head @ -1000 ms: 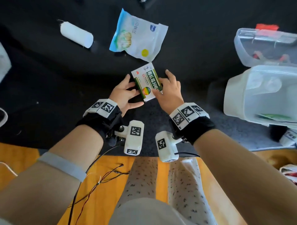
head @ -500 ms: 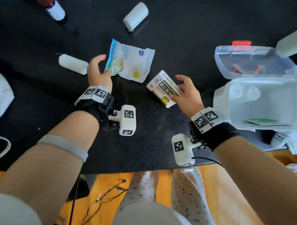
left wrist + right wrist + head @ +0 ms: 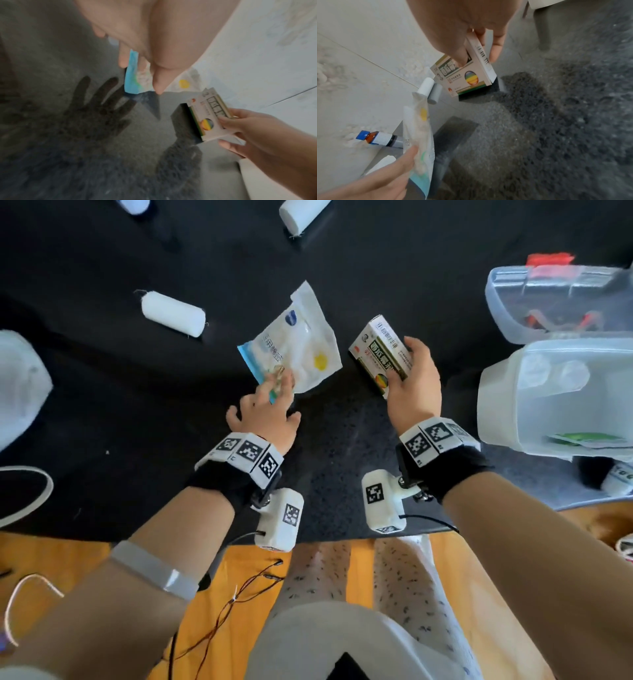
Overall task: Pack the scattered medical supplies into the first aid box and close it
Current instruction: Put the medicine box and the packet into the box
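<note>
My left hand (image 3: 274, 398) pinches the near corner of a white and blue plastic pouch (image 3: 298, 344) and holds it lifted above the dark mat; the left wrist view shows thumb and fingers on the pouch (image 3: 133, 75). My right hand (image 3: 411, 378) grips a small white and green medicine box (image 3: 380, 350), also raised, thumb on its face in the right wrist view (image 3: 467, 75). The clear first aid box (image 3: 548, 398) stands open at the right, with its lid (image 3: 555, 302) behind it.
Two white gauze rolls lie on the mat, one at the left (image 3: 171, 313) and one at the top (image 3: 301, 213). A brown bottle with a blue cap (image 3: 375, 138) lies beyond the pouch. A small labelled bottle (image 3: 616, 477) sits by the box. The mat's near edge (image 3: 205, 539) meets orange floor.
My left hand has taken hold of the pouch and lifted it off the mat, moving it right. My right hand has raised the medicine box and turned it more upright.
</note>
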